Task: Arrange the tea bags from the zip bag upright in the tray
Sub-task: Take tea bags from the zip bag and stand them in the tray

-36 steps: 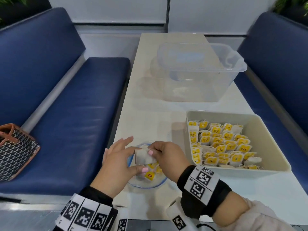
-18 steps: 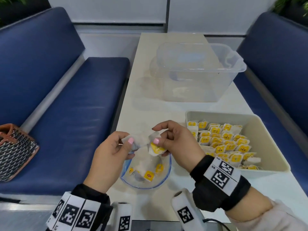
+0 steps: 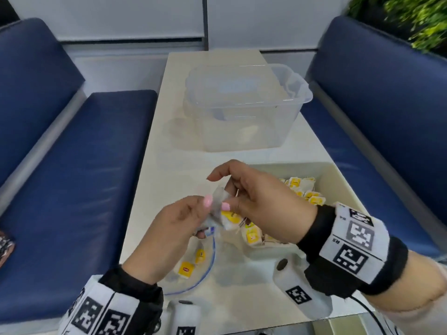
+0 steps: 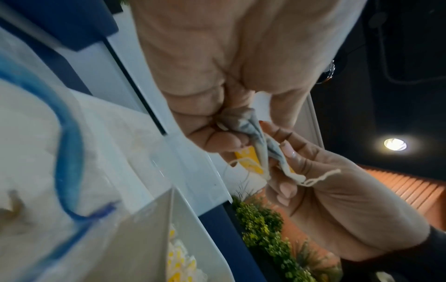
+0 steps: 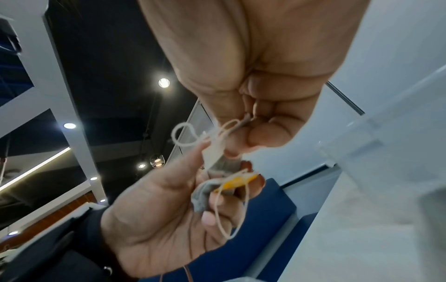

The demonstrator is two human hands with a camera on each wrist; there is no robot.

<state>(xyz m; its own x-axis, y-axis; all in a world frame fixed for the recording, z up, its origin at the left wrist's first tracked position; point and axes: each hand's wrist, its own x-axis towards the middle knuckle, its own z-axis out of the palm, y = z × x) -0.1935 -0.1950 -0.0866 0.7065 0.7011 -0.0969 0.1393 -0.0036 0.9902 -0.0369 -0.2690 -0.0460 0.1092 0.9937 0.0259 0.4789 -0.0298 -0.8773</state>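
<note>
The right hand (image 3: pixel 261 209) pinches a white paper tea bag with a yellow tag (image 3: pixel 227 217) between thumb and fingers, while the left hand (image 3: pixel 176 221) pinches its other end, both held above the clear zip bag with a blue seal (image 3: pixel 193 267) on the near part of the cream table (image 3: pixel 154 165). The beige rectangular tray (image 3: pixel 333 180), already lined with upright tea bags, lies just to the right, nearer the right hand. The bag's long axis runs roughly up and down, its loose string (image 5: pixel 231 209) dangling, so it will likely need straightening before it goes in.
</note>
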